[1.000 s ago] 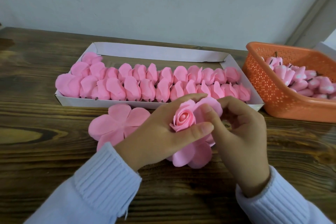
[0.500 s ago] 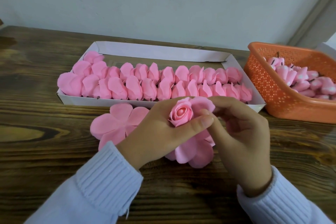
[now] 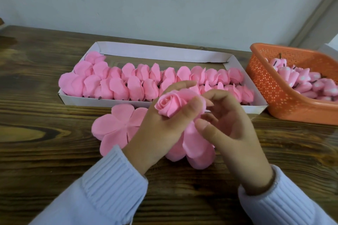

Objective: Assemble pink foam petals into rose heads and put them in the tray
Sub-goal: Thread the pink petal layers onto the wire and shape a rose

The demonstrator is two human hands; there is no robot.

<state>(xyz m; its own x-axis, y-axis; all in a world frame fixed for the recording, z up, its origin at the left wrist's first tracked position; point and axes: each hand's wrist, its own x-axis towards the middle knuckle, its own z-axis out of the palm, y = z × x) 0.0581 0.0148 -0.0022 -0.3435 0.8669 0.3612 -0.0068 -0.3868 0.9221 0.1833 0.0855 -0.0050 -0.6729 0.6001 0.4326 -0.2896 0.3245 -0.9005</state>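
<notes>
Rose [image 3: 170,104]: partly assembled, raised above the counter [image 3: 45,151] in front of the tray [image 3: 164,54]. It is held in the left grip [image 3: 161,128], thumb across its front and fingers behind. Outer petals [image 3: 195,144]: unwrapped, hanging below the rose. Right grip [image 3: 230,120]: fingers curled at the rose's right side, thumb against a hanging petal; whether it pinches, cannot tell. Petal blank [image 3: 117,126]: flat on the counter, just beside the tray's near wall. Rose heads [image 3: 135,82]: two rows across the tray. Basket [image 3: 274,95]: orange, right of the tray, holding pink buds [image 3: 301,82].
</notes>
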